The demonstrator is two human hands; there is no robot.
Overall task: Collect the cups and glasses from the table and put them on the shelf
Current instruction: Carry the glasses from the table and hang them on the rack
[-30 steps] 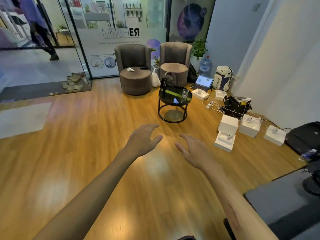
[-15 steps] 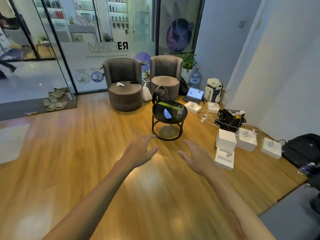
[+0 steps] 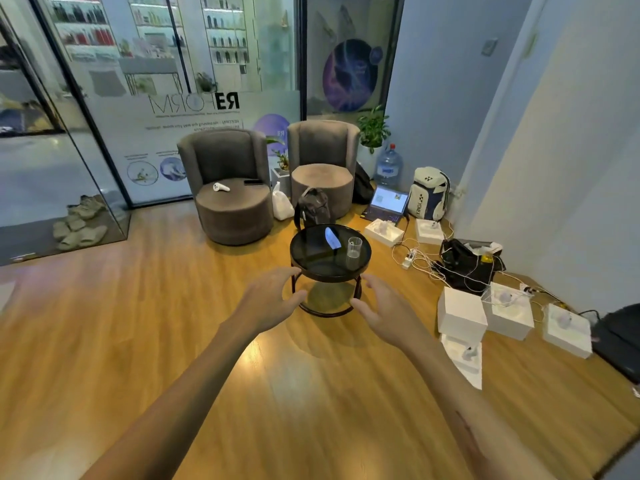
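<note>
— Closer than half a second ago, the round black glass table [image 3: 311, 252] is now seen; both hands are raised nearer to its front edge.

— How are the hands held?

— The left hand [image 3: 268, 301] and the right hand [image 3: 384, 311] are spread with fingers wide and curved, palms turned inward; nothing is held.

— And the glass?

— A clear drinking glass [image 3: 354, 247] is stood upright on the table's right side, just beside a blue reflection. Two grey armchairs [image 3: 228, 188] are seen behind it.
</note>
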